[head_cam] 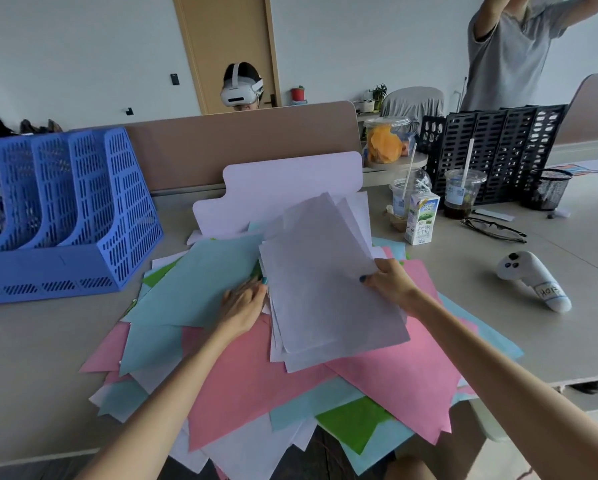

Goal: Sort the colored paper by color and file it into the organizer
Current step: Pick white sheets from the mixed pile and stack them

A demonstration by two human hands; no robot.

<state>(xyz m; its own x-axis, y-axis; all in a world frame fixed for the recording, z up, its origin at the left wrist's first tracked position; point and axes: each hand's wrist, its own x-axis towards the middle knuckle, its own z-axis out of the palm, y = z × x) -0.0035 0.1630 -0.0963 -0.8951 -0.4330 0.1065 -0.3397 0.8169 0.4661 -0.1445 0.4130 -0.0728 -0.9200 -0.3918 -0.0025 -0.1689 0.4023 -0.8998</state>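
At the bottom centre, a loose pile of pink paper (256,382), light blue paper (200,278) and green paper (356,422) is spread over the desk (31,358), with some sheets overhanging its near edge. The sheets are judged light, limp and slippery against one another, and are best taken by an edge as a squared stack. In the middle, a stack of white sheets (325,289) is pinched at its right edge by the right hand (391,282), thumb on top. The left hand (243,304) is laid flat beside it, fingers straight. A controller (532,280) and a milk carton (422,218) are set close at right and could be knocked. The blue organizer (65,209) is placed at the upper left; the way there is judged open.
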